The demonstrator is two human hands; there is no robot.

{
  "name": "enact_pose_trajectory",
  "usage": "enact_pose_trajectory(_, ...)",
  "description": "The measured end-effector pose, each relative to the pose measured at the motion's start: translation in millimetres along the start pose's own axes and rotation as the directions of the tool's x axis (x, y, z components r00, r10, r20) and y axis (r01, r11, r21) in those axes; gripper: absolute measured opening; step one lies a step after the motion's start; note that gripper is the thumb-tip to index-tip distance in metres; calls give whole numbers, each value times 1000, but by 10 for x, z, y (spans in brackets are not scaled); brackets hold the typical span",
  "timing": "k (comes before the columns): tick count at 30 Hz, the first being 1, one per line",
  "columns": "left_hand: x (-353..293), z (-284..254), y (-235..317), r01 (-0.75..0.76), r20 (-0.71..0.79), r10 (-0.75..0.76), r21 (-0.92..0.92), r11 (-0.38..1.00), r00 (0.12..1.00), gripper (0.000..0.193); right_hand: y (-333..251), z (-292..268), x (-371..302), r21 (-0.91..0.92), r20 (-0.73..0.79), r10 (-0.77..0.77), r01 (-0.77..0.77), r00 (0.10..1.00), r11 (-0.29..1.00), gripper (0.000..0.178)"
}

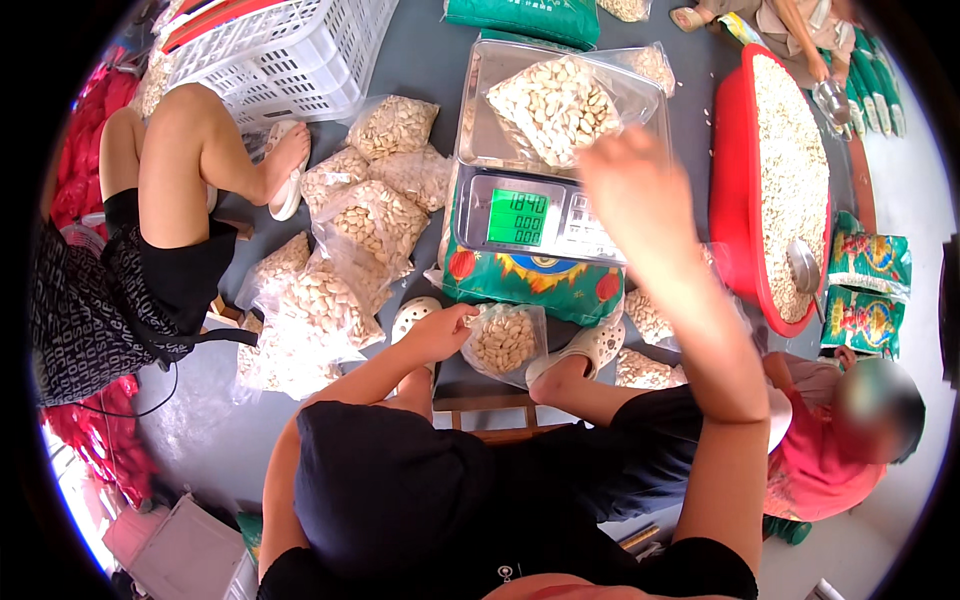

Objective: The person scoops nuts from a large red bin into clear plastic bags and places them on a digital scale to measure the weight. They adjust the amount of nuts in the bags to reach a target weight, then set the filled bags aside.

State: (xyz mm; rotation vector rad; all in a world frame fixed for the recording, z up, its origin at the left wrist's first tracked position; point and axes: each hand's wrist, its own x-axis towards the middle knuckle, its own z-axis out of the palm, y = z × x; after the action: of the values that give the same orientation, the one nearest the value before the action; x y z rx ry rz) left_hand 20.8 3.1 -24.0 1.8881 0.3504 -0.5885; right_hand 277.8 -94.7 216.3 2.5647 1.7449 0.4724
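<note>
My left hand (440,332) is closed, its fingertips pinching the upper corner of a small clear bag of pale pumpkin seeds (503,340) just in front of the scale. A larger clear bag of the same seeds (552,105) rests on the steel pan of a digital scale (480,215), whose green display is lit. Over the right side of that pan, my right hand (632,165) is smeared by motion. Its fingers are beside or touching the larger bag's lower right edge; which, I cannot tell. The scale sits on a green printed sack (535,285).
Several filled clear bags (370,225) are heaped left of the scale. A red tub (732,190) of seeds with a metal scoop (803,266) stands at right. White crates (285,65) are at upper left. Co-workers sit left and right; another's hand (818,68) is at upper right.
</note>
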Motion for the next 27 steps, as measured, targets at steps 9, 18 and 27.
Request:
enact_pose_trajectory(9, 79, 47, -4, -24, 7, 24, -19, 1000, 1000, 37, 441, 804, 751, -236, 584, 266, -153, 767, 960, 27)
enact_pose_trajectory(18, 70, 51, 17, -12, 35, 13, -20, 1000, 999, 37, 675, 1097, 728, -125, 548, 435, -444, 715, 887, 38)
enact_pose_trajectory(27, 61, 43, -3, -40, 22, 40, -34, 999, 999, 37, 504, 260, 269, 281, 512, 115, -293, 851, 914, 19)
